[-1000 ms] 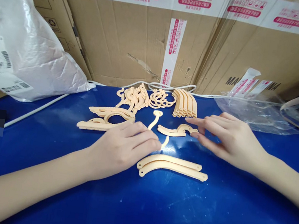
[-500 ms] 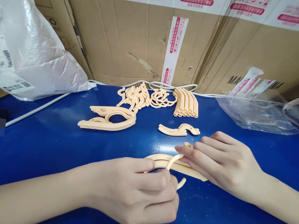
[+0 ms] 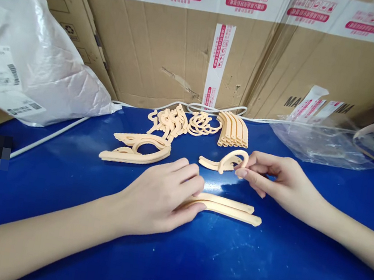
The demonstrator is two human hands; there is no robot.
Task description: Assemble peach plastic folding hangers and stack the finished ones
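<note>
My left hand (image 3: 163, 198) closes over the left end of two cream plastic hanger arms (image 3: 229, 208), which lie side by side on the table. Their gripped end is hidden under my fingers. Between thumb and forefinger, my right hand (image 3: 270, 174) pinches a curved cream hanger hook (image 3: 236, 155), held up with its open side downward. Just behind the hook lies a small cream hanger part (image 3: 208, 163), partly covered by it. To the left rest folded hanger pieces (image 3: 134, 157).
Along the back are a pile of small connector pieces (image 3: 170, 121), several hooks (image 3: 201, 124) and a stack of hanger arms (image 3: 234, 131). Cardboard boxes (image 3: 158, 50) stand behind. A white parcel bag (image 3: 43, 60) is at left, clear plastic (image 3: 328, 146) at right. A white cable (image 3: 48, 137) crosses the blue table.
The curved hook has passed from my left hand to my right, which lifted away from the hanger arms. My left hand has moved back and left onto the arms' end.
</note>
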